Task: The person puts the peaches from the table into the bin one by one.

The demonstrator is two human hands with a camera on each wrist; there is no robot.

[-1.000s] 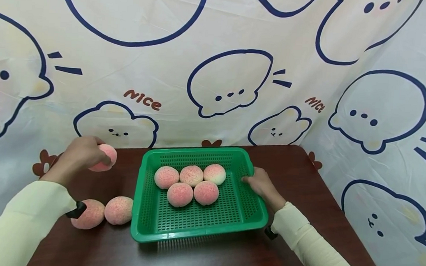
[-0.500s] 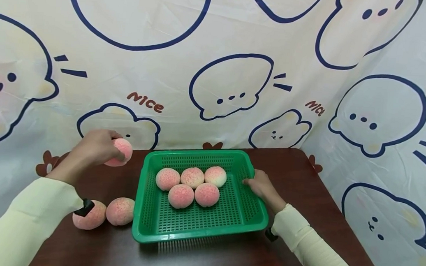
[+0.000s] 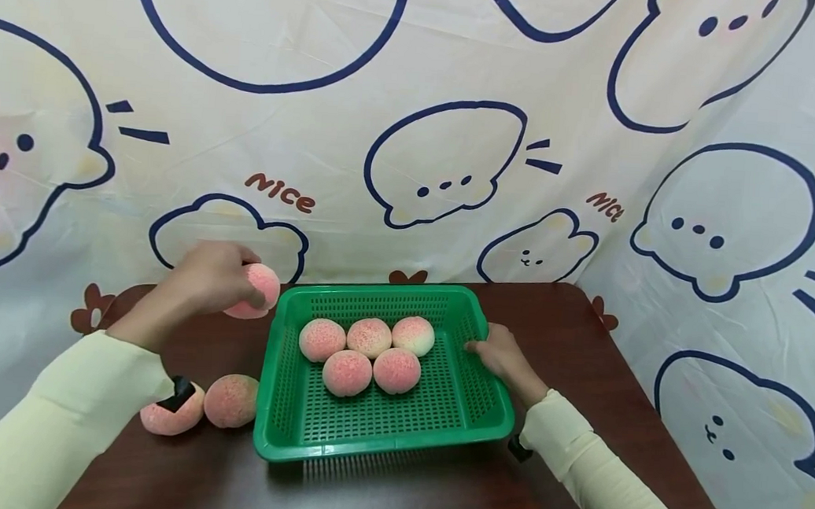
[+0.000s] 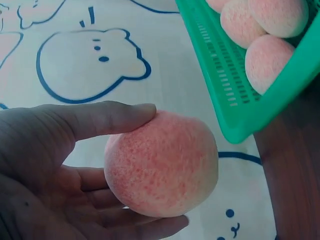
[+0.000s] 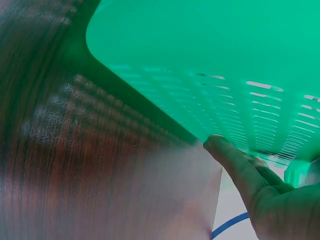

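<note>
My left hand point(image 3: 216, 279) holds a pink peach point(image 4: 162, 162) between thumb and fingers, raised just off the left rim of the green plastic basket point(image 3: 380, 444). Inside the basket lie several more peaches point(image 3: 347, 373), grouped toward its left and back. At the basket's right side my right hand point(image 3: 503, 357) grips the rim, its fingertips showing inside the wall. From the right wrist view, the thumb point(image 5: 227, 155) lies along the slotted outer side of the basket.
Two peaches point(image 3: 230, 401) sit on the dark brown table point(image 3: 554, 486) left of the basket, one partly behind the left wrist strap. A white cloth point(image 3: 450, 45) with cartoon outlines hangs behind the table and along its right side.
My left hand has carried its peach to the right, closer to the basket. The right hand and the peaches in the basket stay in place.
</note>
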